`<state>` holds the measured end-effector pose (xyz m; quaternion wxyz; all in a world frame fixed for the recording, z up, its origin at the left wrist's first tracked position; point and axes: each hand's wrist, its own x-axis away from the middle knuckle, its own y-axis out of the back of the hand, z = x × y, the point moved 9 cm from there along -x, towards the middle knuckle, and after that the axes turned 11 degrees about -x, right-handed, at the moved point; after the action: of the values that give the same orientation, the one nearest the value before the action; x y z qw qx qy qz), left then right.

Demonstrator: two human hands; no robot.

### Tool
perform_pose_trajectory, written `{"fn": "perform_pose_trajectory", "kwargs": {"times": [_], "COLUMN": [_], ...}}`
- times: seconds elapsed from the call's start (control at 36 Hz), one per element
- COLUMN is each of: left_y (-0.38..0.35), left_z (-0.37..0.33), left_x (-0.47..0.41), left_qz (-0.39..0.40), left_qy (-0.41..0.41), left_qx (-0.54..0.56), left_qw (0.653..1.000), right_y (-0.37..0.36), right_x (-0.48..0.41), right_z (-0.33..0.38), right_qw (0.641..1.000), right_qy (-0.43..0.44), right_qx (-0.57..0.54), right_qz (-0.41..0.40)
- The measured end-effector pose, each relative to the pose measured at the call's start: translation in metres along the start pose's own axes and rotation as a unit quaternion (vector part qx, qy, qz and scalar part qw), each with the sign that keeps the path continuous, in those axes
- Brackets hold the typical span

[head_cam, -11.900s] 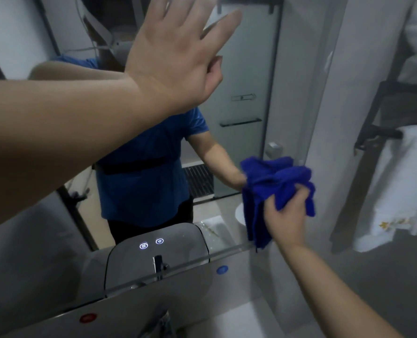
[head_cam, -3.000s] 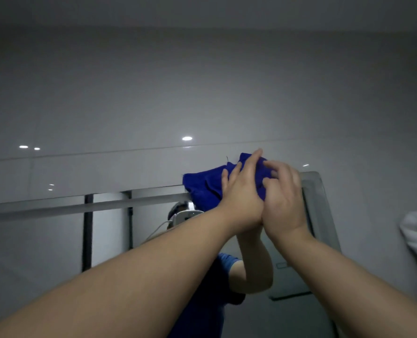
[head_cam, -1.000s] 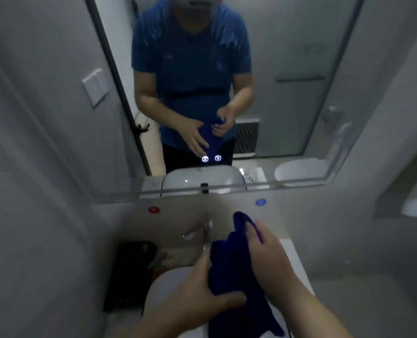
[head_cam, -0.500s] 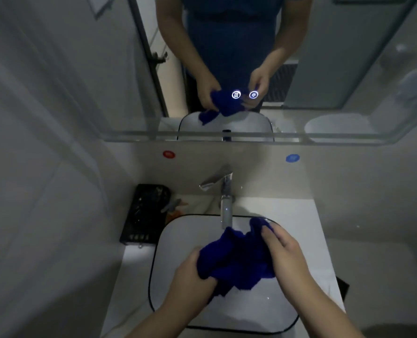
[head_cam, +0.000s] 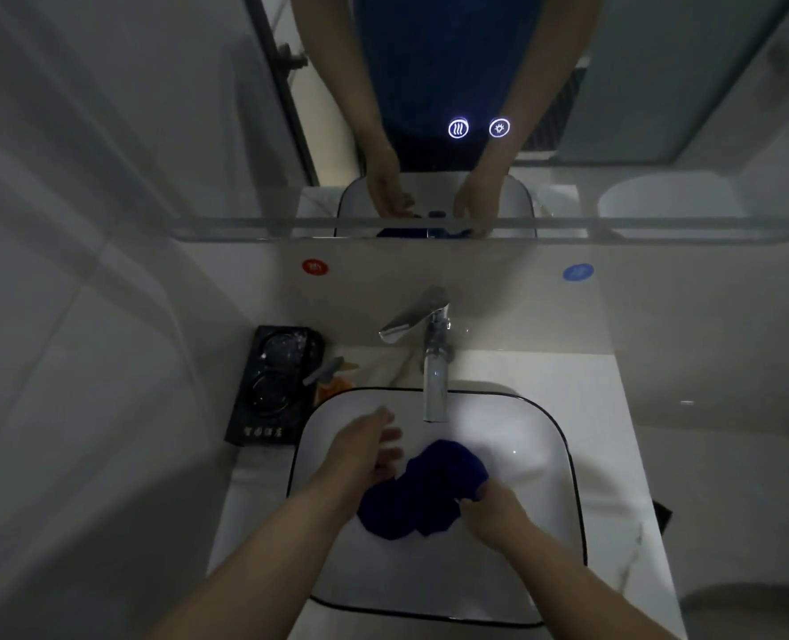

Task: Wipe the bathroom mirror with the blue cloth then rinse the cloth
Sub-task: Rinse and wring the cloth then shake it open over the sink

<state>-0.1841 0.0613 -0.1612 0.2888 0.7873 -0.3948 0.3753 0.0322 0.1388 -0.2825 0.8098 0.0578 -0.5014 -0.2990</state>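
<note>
Pinch of right hand (head_cam: 492,512) on blue cloth (head_cam: 434,482), left hand (head_cam: 360,450) slack-fingered alongside.

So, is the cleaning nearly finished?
Nearly. Wiping the mirror looks over: the blue cloth is down in the basin. The right hand grips it, and the left hand is open at its edge. Left: rinsing, since no water shows from the tap.

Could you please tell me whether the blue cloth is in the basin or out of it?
In: the cloth sits bunched inside the basin, the right hand pinching its edge.
</note>
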Motion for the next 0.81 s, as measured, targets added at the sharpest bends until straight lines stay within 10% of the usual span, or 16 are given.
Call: {"fn": "perform_pose_trajectory", "kwargs": {"times": [0.31, 0.5, 0.81], "left_y": [-0.004, 0.011, 0.004], "left_z": [-0.114, -0.11, -0.086], "left_x": [-0.014, -0.026, -0.023], "left_qz": [-0.036, -0.05, -0.102], "left_qy": [-0.113, -0.054, -0.211], "left_qx": [0.043, -0.026, -0.009], "left_qw": [0.992, 0.997, 0.972], "right_y": [0.007, 0.005, 0.004], "right_x": [-0.032, -0.018, -0.022], "right_z": [-0.028, -0.02, -0.025], "right_qw": [0.999, 1.0, 0.999], "right_qy": [-0.02, -0.007, -0.027], "right_qx": [0.024, 0.002, 0.013], "right_qz": [0.038, 0.026, 0.009]}}
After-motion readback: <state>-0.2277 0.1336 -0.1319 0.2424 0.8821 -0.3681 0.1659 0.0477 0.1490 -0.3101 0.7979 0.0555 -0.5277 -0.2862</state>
